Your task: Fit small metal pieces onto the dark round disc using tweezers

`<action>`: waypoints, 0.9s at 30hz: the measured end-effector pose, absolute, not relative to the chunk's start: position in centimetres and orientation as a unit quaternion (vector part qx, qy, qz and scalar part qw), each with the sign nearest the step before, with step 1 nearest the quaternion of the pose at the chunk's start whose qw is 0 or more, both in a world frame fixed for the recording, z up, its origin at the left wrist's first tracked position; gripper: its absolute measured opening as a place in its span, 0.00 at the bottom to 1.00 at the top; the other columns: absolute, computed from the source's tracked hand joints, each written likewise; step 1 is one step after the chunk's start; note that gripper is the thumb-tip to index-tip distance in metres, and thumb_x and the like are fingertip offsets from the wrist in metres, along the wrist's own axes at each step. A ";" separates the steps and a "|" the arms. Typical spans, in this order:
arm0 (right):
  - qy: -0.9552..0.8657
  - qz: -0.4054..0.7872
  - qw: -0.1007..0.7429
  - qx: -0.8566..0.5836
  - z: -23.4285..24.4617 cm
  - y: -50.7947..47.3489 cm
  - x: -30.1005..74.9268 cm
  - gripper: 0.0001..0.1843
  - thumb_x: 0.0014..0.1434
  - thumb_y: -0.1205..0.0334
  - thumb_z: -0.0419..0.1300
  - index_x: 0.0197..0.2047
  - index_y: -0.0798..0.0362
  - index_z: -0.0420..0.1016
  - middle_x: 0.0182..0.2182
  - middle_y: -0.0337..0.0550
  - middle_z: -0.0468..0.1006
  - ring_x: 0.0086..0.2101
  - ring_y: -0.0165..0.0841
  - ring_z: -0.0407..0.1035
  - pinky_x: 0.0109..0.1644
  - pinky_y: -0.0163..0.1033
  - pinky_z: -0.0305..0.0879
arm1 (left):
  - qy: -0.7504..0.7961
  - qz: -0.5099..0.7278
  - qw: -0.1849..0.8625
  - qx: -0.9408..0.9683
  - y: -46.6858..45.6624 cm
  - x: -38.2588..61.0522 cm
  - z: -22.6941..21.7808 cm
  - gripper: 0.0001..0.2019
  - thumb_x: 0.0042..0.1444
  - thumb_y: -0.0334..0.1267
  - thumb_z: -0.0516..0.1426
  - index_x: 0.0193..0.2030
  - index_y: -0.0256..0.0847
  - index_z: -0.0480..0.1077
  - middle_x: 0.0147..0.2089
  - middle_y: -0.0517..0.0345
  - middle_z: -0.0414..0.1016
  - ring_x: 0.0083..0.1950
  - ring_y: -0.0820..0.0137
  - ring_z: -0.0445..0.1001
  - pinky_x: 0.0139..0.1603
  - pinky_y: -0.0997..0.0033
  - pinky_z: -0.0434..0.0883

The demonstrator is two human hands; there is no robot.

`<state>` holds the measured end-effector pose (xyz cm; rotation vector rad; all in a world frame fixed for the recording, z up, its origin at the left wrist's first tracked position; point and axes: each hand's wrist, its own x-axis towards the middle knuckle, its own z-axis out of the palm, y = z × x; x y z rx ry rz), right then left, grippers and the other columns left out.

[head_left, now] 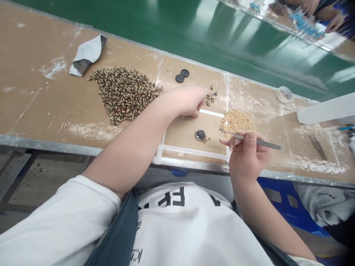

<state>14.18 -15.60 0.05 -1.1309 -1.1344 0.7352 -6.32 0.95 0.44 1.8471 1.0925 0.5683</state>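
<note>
Brown, scuffed sheeting covers the long workbench, with glossy green floor beyond it. Taking the small black round piece with a shiny rim as the clock's centre, it lies alone among white tape strips, a few tiny tan bits beside it.

At 10 o'clock spreads a broad heap of small dark-and-cream parts; at 1 o'clock sits a sparse cluster of similar dark parts. Between 11 and 12, the left hand curls its fingers downward just beside that cluster; whether they grip anything cannot be told. At 4 o'clock, the right hand pinches slim grey metal tweezers, their tips by a pile of pale tan grains at 2 to 3 o'clock.

Judging by the large heap, most parts remain unsorted; whether the cluster's few are finished is unclear.
</note>
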 end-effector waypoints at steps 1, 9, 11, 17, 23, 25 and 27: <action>-0.469 0.358 0.649 -0.479 0.5 -15.0 14.3 0.12 0.69 0.53 0.63 0.36 0.49 0.80 0.24 0.34 0.67 0.23 0.29 0.63 0.33 0.42 0.80 | 0.430 0.242 0.441 0.750 0.9 -6.2 0.5 0.09 0.38 0.22 0.66 0.23 0.41 0.76 0.19 0.56 0.67 0.32 0.60 0.73 0.33 0.68 0.64; -0.439 0.474 0.658 -0.387 2.6 -8.6 15.8 0.13 0.67 0.49 0.64 0.36 0.48 0.77 0.24 0.31 0.61 0.23 0.25 0.61 0.34 0.35 0.80 | 0.385 0.372 0.483 0.693 1.4 -3.4 -1.6 0.07 0.55 0.40 0.67 0.36 0.39 0.77 0.34 0.51 0.79 0.24 0.73 0.71 0.24 0.74 0.64; -0.441 0.480 0.663 -0.368 3.0 -6.3 16.1 0.14 0.65 0.48 0.66 0.36 0.49 0.77 0.24 0.30 0.61 0.23 0.24 0.61 0.33 0.35 0.80 | 0.390 0.409 0.487 0.666 1.5 -2.7 -2.2 0.10 0.56 0.42 0.67 0.40 0.38 0.77 0.38 0.50 0.80 0.30 0.72 0.74 0.28 0.74 0.68; -0.384 0.527 0.692 -0.310 3.7 -0.9 17.0 0.16 0.59 0.47 0.72 0.34 0.51 0.77 0.21 0.29 0.61 0.21 0.22 0.59 0.30 0.29 0.76 | 0.423 0.403 0.463 0.666 2.1 -2.2 -2.7 0.12 0.60 0.45 0.65 0.44 0.41 0.80 0.39 0.55 0.81 0.31 0.75 0.70 0.32 0.72 0.67; -0.357 0.590 0.668 -0.278 3.7 -1.6 17.5 0.13 0.62 0.50 0.70 0.34 0.49 0.78 0.22 0.29 0.60 0.20 0.21 0.56 0.27 0.25 0.72 | 0.407 0.371 0.428 0.717 1.7 -2.2 -1.8 0.08 0.62 0.42 0.63 0.44 0.42 0.79 0.41 0.57 0.81 0.34 0.73 0.70 0.37 0.70 0.68; -0.363 0.607 0.655 -0.266 3.7 -2.2 17.6 0.12 0.63 0.51 0.69 0.34 0.49 0.77 0.22 0.29 0.59 0.19 0.21 0.53 0.25 0.24 0.70 | 0.401 0.352 0.415 0.737 1.6 -2.1 -1.5 0.07 0.63 0.41 0.62 0.44 0.43 0.79 0.42 0.57 0.81 0.36 0.73 0.72 0.38 0.70 0.69; -0.368 0.621 0.643 -0.254 3.8 -2.5 17.6 0.11 0.64 0.52 0.67 0.34 0.48 0.77 0.22 0.29 0.57 0.18 0.21 0.51 0.24 0.25 0.70 | 0.400 0.343 0.410 0.745 1.5 -2.0 -1.2 0.07 0.64 0.40 0.62 0.44 0.43 0.79 0.42 0.58 0.81 0.36 0.73 0.73 0.39 0.70 0.69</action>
